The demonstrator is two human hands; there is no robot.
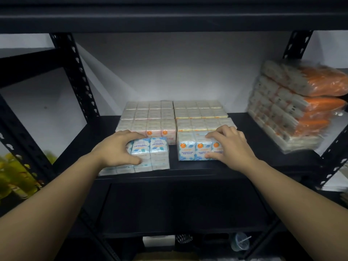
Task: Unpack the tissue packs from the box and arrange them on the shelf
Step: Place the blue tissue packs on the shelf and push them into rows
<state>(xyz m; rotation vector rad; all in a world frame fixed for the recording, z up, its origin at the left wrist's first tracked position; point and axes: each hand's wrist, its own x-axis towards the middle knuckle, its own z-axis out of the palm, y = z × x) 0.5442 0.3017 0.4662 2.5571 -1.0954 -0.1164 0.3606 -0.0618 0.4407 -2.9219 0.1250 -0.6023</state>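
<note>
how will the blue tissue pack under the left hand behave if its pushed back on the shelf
The blue tissue pack looks soft and light, so it probably dents under the left hand. Its glossy wrap should slide easily on the shelf. Lying flat, it's unlikely to tip.

Both forearms bare, extended forward and converging slightly toward centre. Left hand [117,148]: palm down, wrist straight, fingers spread and curled over top of blue tissue pack [150,155], thumb at near side, gripping. Right hand [228,146]: palm down, fingers curled over top far edge of second blue tissue pack [194,147], thumb pressed to its front face, gripping. Hands level with each other, well apart, not touching. No sleeves visible; elbows out of frame.
</note>
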